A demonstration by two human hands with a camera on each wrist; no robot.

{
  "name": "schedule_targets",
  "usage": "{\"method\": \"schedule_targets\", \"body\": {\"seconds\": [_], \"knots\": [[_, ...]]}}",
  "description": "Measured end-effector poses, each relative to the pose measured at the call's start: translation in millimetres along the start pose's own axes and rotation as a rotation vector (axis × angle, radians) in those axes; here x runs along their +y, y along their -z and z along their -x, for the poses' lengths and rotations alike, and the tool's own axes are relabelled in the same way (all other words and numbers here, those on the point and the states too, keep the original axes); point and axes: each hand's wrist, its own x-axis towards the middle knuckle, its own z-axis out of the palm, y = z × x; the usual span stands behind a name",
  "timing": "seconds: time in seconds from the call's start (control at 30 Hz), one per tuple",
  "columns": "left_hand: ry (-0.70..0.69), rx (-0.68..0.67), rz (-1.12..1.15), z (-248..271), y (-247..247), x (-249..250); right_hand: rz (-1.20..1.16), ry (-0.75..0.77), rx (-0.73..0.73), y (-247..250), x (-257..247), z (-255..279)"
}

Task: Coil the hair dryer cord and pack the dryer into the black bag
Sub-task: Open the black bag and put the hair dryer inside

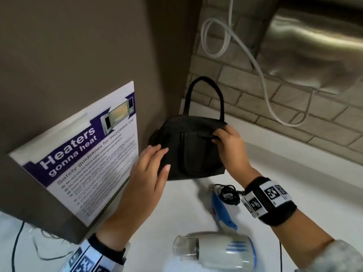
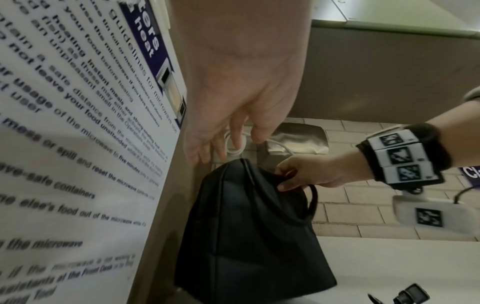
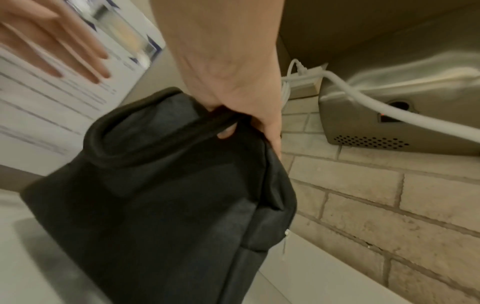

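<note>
The black bag (image 1: 188, 154) stands on the white counter (image 1: 294, 183) in the corner, one handle loop upright. My right hand (image 1: 225, 142) grips the other handle strap at the bag's top right edge; the right wrist view shows the fingers curled round the strap (image 3: 228, 119). Beside the bag's left side my left hand (image 1: 155, 163) hovers with straight fingers and holds nothing. The white and blue hair dryer (image 1: 222, 250) lies on the counter near me, its black cord (image 1: 228, 194) bunched in a small coil by my right wrist.
A microwave safety poster (image 1: 88, 154) on a grey panel stands close on the left. A brick wall (image 1: 255, 107) runs behind, with a steel wall unit (image 1: 314, 46) and a looping white cable (image 1: 261, 75). A thin dark cable (image 1: 17, 242) trails at the bottom left.
</note>
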Motion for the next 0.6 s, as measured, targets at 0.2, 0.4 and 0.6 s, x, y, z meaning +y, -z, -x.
{"method": "schedule_targets", "body": {"seconds": [0.2,0.4,0.6], "knots": [[-0.064,0.07,-0.1,-8.8,18.7,9.1,-0.163,0.152,-0.097,16.2,-38.6,45.5],[0.048,0.014,-0.027,-1.3,23.8,-3.9,-0.304,0.302,-0.258,2.8,-48.4,66.7],[0.131,-0.009,-0.007,2.7,21.1,-7.5,-0.444,0.202,-0.396,12.3,-50.3,69.2]]}}
